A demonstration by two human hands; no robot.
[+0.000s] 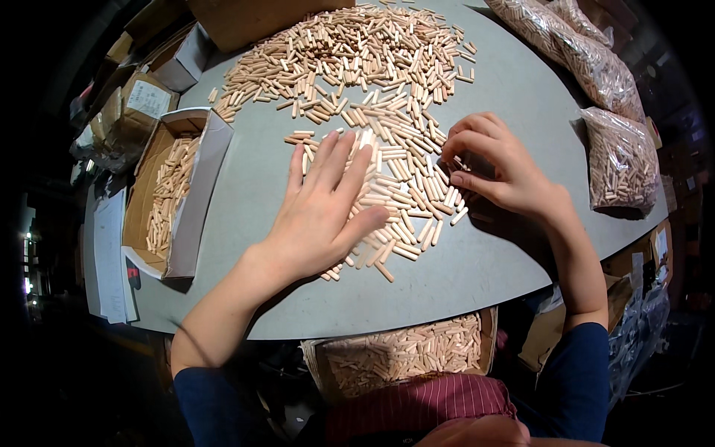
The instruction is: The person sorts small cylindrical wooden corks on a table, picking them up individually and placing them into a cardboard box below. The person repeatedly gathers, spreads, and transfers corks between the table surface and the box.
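Observation:
Many short pale wooden dowels (406,197) lie spread over the grey table (491,272) in front of me. My left hand (320,197) rests flat on the near part of the spread, palm down with its fingers stretched apart. At the right edge of the same dowels, my right hand (495,164) is curled with fingertips and thumb drawn together. Something small shows between those fingers, probably a dowel, but it is too hidden to make out. Farther back, a thicker heap of dowels (350,45) joins the spread.
An open cardboard box (201,194) with some dowels stands at the left, beside papers (110,257). Clear plastic bags of dowels (622,160) line the right edge. Below the table's near edge sits another box (488,339) full of dowels. A cardboard box (246,22) borders the heap.

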